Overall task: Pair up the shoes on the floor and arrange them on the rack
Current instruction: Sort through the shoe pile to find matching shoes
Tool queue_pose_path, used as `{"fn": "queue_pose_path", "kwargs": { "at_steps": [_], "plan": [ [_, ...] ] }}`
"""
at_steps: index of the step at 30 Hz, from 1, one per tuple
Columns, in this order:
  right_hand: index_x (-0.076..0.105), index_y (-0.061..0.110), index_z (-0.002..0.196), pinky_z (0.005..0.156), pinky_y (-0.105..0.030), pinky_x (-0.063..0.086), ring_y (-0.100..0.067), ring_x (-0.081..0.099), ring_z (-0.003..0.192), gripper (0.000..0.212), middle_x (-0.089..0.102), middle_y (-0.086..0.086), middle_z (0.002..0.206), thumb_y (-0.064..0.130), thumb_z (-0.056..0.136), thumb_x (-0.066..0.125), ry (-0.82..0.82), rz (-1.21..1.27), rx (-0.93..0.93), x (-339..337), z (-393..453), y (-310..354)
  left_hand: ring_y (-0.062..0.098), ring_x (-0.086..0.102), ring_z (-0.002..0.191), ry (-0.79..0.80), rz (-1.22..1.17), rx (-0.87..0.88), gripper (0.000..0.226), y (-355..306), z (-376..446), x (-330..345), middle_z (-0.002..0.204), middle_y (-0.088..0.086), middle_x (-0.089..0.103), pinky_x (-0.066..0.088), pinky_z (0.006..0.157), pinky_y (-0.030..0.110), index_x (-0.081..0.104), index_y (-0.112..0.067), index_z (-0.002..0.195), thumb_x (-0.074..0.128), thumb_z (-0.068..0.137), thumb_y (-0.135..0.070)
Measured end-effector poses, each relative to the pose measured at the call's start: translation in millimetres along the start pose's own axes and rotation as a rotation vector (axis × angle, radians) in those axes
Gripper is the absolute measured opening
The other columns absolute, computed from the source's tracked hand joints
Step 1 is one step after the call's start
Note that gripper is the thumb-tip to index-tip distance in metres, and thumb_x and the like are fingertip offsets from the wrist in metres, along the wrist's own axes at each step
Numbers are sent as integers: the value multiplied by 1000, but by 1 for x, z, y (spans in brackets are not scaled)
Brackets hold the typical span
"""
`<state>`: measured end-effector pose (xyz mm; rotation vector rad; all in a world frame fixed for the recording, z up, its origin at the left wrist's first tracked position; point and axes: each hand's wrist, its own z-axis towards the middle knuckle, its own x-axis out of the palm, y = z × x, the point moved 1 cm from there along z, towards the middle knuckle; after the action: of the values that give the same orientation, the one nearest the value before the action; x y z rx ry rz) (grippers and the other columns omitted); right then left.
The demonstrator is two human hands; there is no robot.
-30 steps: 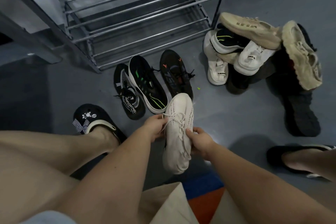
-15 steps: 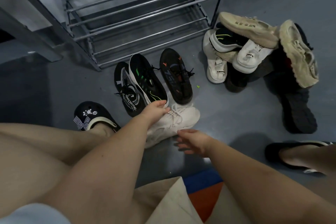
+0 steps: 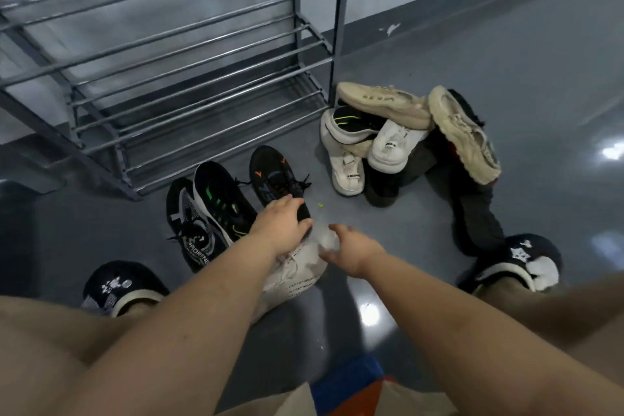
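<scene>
- Far left, a grey metal rack (image 3: 189,54) stands against the wall, its bar shelves bare of shoes.
- Before the rack's foot, 3 black trainers lie side by side on the floor, toes pointing away from the person: 1 with grey mesh (image 3: 194,233), 1 with green marks (image 3: 224,201), 1 with orange marks (image 3: 278,179).
- The left hand (image 3: 282,224) rests palm down where the heel of the orange-marked trainer meets the toe of a cream knit shoe (image 3: 297,267); fingers curled loosely, and I cannot tell whether it grips either shoe.
- The cream knit shoe lies on the floor between both forearms, long axis running from near the person up and right, partly hidden under the left arm.
- The right hand (image 3: 353,252) hovers just beside the shoe's toe, fingers spread, holding nothing; it looks blurred.
- The left hand is the nearer to the shoe.
- Right, a heap of cream, white and dark shoes (image 3: 405,135) sits well apart; a likely mate probably lies there.
- Nothing blocks the way to the rack except the 3 black trainers.
</scene>
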<state>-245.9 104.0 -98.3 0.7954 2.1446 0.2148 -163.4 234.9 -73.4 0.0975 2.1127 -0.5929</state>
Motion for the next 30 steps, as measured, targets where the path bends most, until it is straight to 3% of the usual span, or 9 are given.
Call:
{"fn": "queue_pose_path", "kwargs": {
  "at_steps": [15, 24, 30],
  "plan": [
    [25, 17, 146, 102, -47, 39, -32, 36, 134, 68, 33, -11, 147, 46, 90, 51, -404, -456, 140, -230, 3, -121, 24, 14, 145, -13, 312, 253, 60, -146, 80, -47, 159, 6, 13, 15, 117, 36, 22, -23, 148, 39, 96, -46],
    [14, 18, 149, 104, -47, 39, -34, 31, 136, 76, 26, -12, 151, 50, 90, 51, -325, -125, 335, -205, 33, -200, 22, 15, 145, 78, 329, 317, 57, -199, 130, -17, 158, 4, 15, 14, 118, 35, 23, -25, 147, 40, 96, -44],
    [4, 25, 152, 105, -45, 36, -34, 32, 135, 82, 22, -10, 153, 50, 90, 52, -299, 24, 416, -196, 42, -234, 20, 27, 140, 192, 187, 376, 54, -242, 158, 28, 152, 0, 31, 22, 116, 32, 29, -25, 146, 44, 96, -39]
  ]
}}
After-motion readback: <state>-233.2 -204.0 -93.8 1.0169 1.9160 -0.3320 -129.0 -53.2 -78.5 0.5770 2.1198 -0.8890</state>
